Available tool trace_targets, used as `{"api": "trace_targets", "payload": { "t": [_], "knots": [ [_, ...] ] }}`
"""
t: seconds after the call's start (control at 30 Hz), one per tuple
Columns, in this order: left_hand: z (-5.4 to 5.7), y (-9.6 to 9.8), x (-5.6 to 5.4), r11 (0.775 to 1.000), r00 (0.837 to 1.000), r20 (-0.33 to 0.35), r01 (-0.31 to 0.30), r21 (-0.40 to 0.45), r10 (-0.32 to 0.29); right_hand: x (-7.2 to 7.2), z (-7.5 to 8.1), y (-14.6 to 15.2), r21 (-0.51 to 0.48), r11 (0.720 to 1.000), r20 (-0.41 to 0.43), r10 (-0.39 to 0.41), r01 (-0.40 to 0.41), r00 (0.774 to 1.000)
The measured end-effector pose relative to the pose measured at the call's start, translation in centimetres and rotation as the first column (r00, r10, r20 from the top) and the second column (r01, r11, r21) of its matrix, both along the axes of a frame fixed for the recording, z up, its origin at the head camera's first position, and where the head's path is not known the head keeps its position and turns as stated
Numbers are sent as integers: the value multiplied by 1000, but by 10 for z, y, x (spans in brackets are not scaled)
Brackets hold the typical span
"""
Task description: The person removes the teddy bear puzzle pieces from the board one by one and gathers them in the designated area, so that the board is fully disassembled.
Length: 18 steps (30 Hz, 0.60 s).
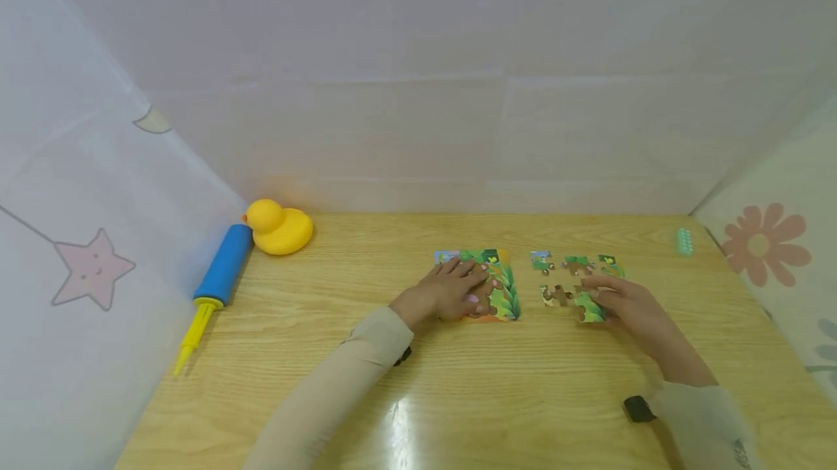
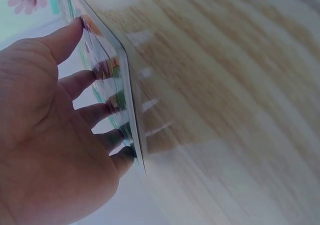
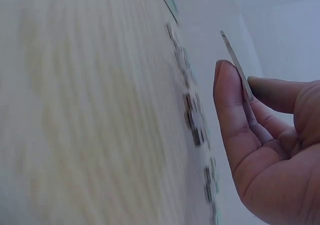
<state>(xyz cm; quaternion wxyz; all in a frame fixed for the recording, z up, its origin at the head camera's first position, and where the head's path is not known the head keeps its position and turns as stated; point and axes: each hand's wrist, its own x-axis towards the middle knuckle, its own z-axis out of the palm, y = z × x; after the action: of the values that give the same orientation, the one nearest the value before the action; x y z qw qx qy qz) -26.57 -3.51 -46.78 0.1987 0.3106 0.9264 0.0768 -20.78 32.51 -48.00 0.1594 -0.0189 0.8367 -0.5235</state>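
Observation:
My left hand (image 1: 453, 292) rests with spread fingers on a picture puzzle board (image 1: 502, 296), covering its left part. In the left wrist view its fingertips (image 2: 117, 107) touch the board's printed face close to the edge. My right hand (image 1: 631, 310) pinches a green puzzle piece (image 1: 591, 308) between thumb and fingers. Edge-on, the right wrist view shows this thin piece (image 3: 235, 62) lifted above the table. Loose puzzle pieces lie right of the board: a blue and green one (image 1: 541, 261), a brown one (image 1: 557, 295), and others near the right hand.
A yellow toy duck (image 1: 281, 228) sits at the back left, touching or nearly touching a blue hand pump (image 1: 224, 265) with a yellow nozzle. A small teal object (image 1: 684, 241) lies at the back right. Pale hanging sheets (image 1: 405, 143) border the wooden table (image 1: 340, 266).

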Motion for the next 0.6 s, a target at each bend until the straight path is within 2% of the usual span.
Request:
{"api": "trace_targets", "payload": {
  "t": [0.13,0.33,0.6],
  "knots": [
    [2,1,1,1000,1000,8,8,3,-8,10,-5,18,19,999,8,-44,44,999],
    [1,1,1,999,1000,1,27,-24,-27,23,-15,42,-67,994,23,-83,84,996],
    [0,-1,0,999,1000,-19,25,-31,-25,34,-19,61,-45,993,56,-108,111,993]
  ]
}}
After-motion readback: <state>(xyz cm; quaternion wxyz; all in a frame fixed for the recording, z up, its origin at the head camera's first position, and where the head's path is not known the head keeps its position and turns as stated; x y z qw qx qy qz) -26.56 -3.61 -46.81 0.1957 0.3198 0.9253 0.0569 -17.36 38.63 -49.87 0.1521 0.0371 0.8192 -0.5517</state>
